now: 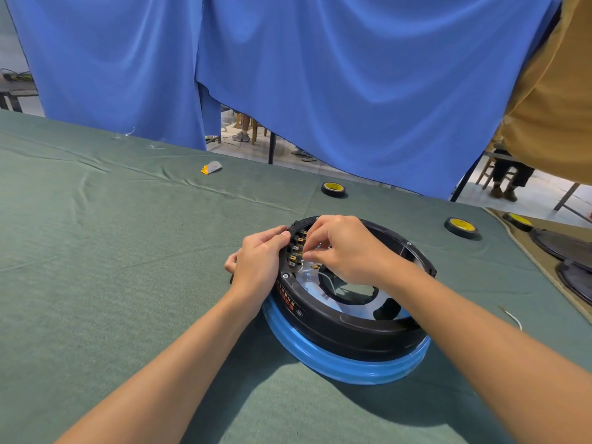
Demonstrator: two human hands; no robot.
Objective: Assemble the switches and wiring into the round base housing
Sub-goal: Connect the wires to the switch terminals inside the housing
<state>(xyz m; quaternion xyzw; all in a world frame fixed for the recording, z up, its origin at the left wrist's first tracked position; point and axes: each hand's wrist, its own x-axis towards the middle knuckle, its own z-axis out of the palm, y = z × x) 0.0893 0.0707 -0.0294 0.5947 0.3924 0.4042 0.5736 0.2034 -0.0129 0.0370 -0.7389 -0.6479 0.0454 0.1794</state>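
Note:
The round base housing (346, 328), black with a blue lower ring, lies on the green cloth in front of me. A row of black switches (296, 249) with brass terminals sits inside its left wall. My left hand (259, 261) grips the housing's left rim from outside, fingers curled over the edge by the switches. My right hand (346, 248) reaches inside from above, its fingertips pinching at a terminal in the switch row. A white wire (326, 278) runs under the right hand across the silver inner plate. What the fingertips pinch is too small to tell.
Two rolls of black tape (333, 189) (461, 226) lie behind the housing, a third (517, 221) further right. A loose white wire (512, 317) lies to the right. Dark round parts (563, 248) sit at the right edge. A small grey-and-yellow piece (211, 168) lies far back. Blue curtain behind.

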